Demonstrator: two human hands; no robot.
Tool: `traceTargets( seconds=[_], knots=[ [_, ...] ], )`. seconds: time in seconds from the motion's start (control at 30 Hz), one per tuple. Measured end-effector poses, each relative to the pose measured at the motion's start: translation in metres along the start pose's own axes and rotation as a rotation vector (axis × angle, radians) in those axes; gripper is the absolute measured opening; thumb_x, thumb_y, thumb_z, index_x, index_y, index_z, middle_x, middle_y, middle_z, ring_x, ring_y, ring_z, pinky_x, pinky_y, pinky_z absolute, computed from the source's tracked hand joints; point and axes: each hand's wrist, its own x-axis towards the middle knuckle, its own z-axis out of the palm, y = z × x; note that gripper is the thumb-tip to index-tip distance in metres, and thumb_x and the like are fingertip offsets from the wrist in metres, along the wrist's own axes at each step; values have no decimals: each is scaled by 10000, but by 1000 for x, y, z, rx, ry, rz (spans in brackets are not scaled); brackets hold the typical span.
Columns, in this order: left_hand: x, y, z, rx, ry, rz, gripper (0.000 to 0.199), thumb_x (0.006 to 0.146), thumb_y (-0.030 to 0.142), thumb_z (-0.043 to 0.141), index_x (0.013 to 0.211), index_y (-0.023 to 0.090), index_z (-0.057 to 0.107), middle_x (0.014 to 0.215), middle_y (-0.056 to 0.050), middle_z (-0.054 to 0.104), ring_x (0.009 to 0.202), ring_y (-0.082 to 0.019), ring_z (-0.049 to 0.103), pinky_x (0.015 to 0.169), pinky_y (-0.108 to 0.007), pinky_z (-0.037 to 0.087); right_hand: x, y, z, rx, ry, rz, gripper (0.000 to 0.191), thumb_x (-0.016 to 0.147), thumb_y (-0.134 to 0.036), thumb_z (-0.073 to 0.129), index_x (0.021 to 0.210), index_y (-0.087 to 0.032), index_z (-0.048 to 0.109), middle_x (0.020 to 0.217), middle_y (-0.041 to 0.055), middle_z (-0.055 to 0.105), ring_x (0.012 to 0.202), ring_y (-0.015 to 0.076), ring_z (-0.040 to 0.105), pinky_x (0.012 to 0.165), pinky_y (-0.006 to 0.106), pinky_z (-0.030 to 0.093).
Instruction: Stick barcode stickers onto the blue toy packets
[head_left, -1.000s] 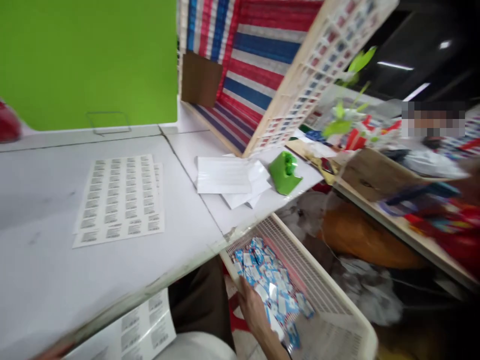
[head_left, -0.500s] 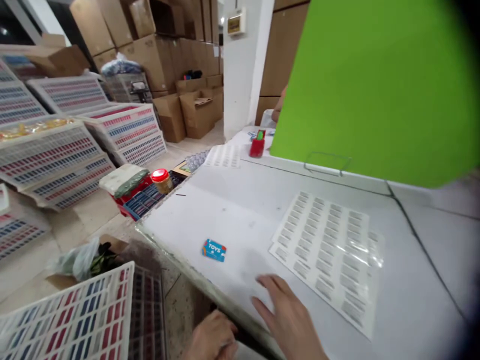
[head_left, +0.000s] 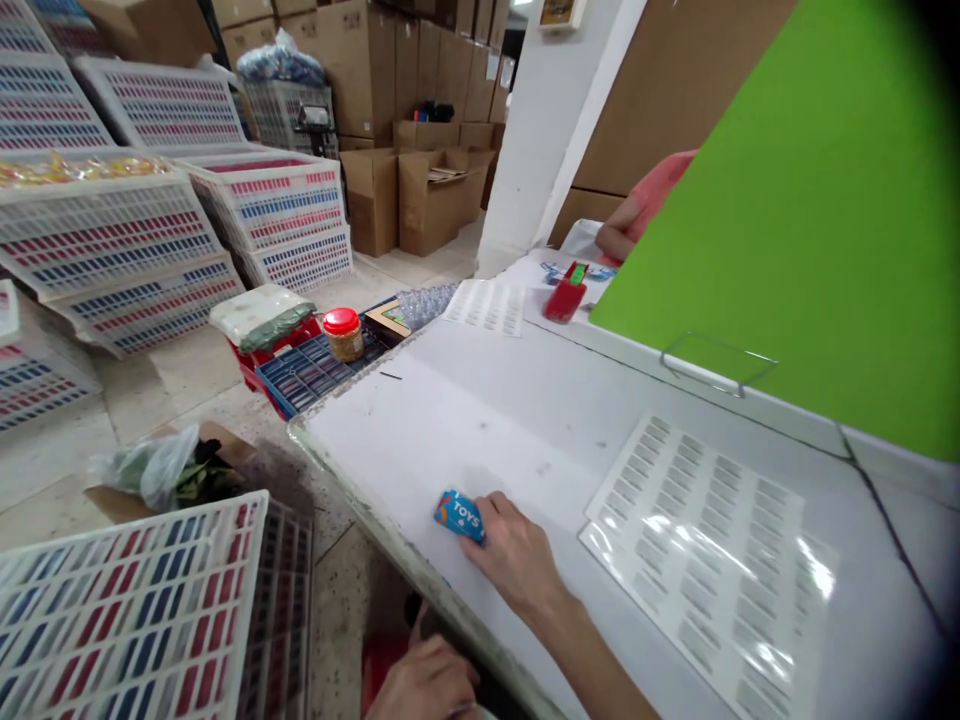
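Card (head_left: 456,513) looks light, stiff, slippery; we'd hold it by the edges. Our right hand (head_left: 516,552) pinches its near end; left hand (head_left: 429,682) sits apart, grip unclear.

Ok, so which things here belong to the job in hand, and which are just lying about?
Likely in the job:
blue TOYS card, held by the right hand
label sheets, close by on the table

Apparently just lying about:
red-lidded jar, off the table's far side
white crates on the floor
cardboard boxes behind
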Motion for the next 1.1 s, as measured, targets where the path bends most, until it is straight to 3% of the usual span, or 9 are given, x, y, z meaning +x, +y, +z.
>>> traceTargets(
  seconds=[0.23,0.53,0.7,0.87,1.1],
  knots=[
    [11,8,-7,-47,-11,18,270,918,253,313,715,184,477,769,-44,635,693,-145,553,627,-224,440,-35,19,-5,6,-13,40,199,764,-189,550,962,-195,568,894,27,588,759,174,623,610,250,457],
    [29,27,-3,-68,-154,-59,181,861,175,361,698,180,439,749,-37,591,706,-160,523,648,-247,419,-56,30,-1,48,29,67,206,762,-201,567,968,-206,563,957,39,595,830,191,609,656,271,485],
    [35,35,0,-89,-191,-39,152,848,140,371,725,181,450,804,-36,593,736,-160,524,676,-258,422,-95,54,-9,53,53,129,274,757,-181,577,1027,-195,535,994,58,581,877,207,599,694,309,507],
    [49,44,7,-103,-272,-19,166,853,114,384,730,175,476,829,-38,593,795,-167,524,736,-282,433,-142,77,-7,29,63,197,251,772,-192,562,1017,-228,525,956,44,581,841,206,615,632,300,524],
    [64,51,23,-48,-326,28,179,835,92,422,698,158,517,961,-73,601,957,-191,505,846,-312,447,-168,87,1,65,162,263,285,794,-200,501,1077,-235,495,1028,56,562,830,192,624,603,284,541]
  ],
)
